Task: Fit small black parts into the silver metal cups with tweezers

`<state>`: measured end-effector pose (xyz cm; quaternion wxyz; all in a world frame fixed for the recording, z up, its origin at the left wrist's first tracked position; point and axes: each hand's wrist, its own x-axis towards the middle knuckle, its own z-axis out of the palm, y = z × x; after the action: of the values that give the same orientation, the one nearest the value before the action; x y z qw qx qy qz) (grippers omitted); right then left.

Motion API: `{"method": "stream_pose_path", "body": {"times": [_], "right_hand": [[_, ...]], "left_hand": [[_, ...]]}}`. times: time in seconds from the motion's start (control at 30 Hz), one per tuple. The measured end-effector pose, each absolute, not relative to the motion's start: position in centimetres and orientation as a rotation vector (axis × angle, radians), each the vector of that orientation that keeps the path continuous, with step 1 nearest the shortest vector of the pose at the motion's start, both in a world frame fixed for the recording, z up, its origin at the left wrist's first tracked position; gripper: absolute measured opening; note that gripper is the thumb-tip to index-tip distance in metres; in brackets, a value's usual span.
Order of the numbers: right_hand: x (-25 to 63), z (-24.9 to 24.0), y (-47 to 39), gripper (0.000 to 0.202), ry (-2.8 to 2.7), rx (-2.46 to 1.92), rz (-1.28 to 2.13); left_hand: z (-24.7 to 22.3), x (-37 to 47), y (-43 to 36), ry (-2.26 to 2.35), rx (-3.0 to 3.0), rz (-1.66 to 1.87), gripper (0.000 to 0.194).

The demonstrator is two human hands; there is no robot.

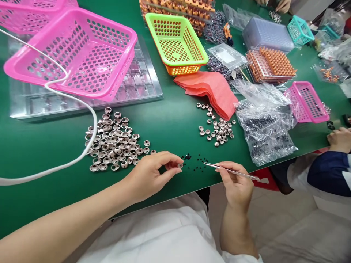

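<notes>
Between the thumb and fingertips of my left hand (155,171) is a small silvery ring-shaped part (180,166). My right hand (237,182) is closed round metal tweezers (233,171), whose tips point left over tiny black pieces (199,160) scattered on the green table (170,126). A large heap of silvery ring parts (115,140) lies up and to the left of my left hand. A smaller heap of similar parts (221,130) lies above my right hand.
A white cable (93,117) crosses the left side. Pink basket (79,54), green basket (178,40), red cloth (211,89) and plastic bags (265,128) lie farther back. Another person's hand (340,139) is at the right edge, beyond a small pink basket (308,102).
</notes>
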<state>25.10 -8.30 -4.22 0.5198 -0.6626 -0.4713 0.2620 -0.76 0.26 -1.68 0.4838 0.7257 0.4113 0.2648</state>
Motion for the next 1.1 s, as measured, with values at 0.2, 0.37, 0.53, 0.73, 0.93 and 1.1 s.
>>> {"method": "stream_pose_path", "body": {"times": [0.2, 0.37, 0.53, 0.73, 0.93, 1.1], "right_hand": [[24.7, -4.6, -8.9, 0.007, -1.208, -1.591, 0.702], [23.9, -4.7, -9.5, 0.006, -1.233, -1.616, 0.634], [23.2, -4.7, -9.5, 0.005, -1.212, -1.64, 0.602], [23.1, -4.9, -9.2, 0.008, -1.225, -1.596, 0.625], [22.9, -4.7, -9.3, 0.01, -1.254, -1.58, 0.555], [22.8, -4.6, -9.5, 0.016, -1.322, -1.56, 0.537]], "left_hand": [[-1.9, -0.6, 0.2, 1.013, 1.771, 0.618, 0.012], [-1.8, -0.6, 0.2, 1.033, 1.77, 0.595, 0.011], [-1.8, -0.7, 0.2, 1.037, 1.765, 0.609, 0.011], [-2.2, -0.7, 0.2, 1.027, 1.746, 0.63, 0.011], [-2.4, -0.8, 0.2, 1.056, 1.72, 0.632, 0.011], [-2.5, -0.9, 0.1, 1.056, 1.718, 0.631, 0.011]]}}
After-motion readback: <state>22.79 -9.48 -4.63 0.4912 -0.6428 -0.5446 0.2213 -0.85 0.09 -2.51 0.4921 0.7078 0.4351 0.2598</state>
